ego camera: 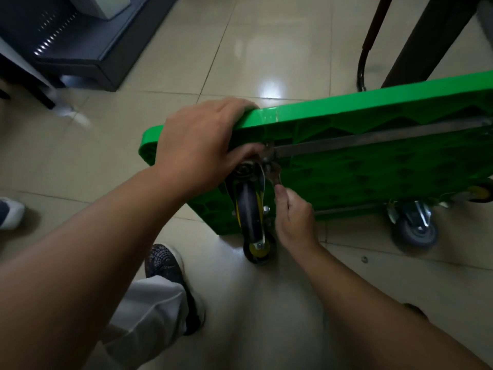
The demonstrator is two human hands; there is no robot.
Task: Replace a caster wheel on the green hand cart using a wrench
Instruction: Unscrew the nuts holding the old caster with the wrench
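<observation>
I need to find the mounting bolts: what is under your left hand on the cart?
The left hand grips the cart edge above the caster. The caster's swivel top and the wrench at one bolt show; the rest of the plate is covered.

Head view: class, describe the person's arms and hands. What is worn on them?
Nothing is worn: no sleeves show up to the frame's edge. The left hand and right hand have no gloves, and no watch, ring or bracelet is visible.
</observation>
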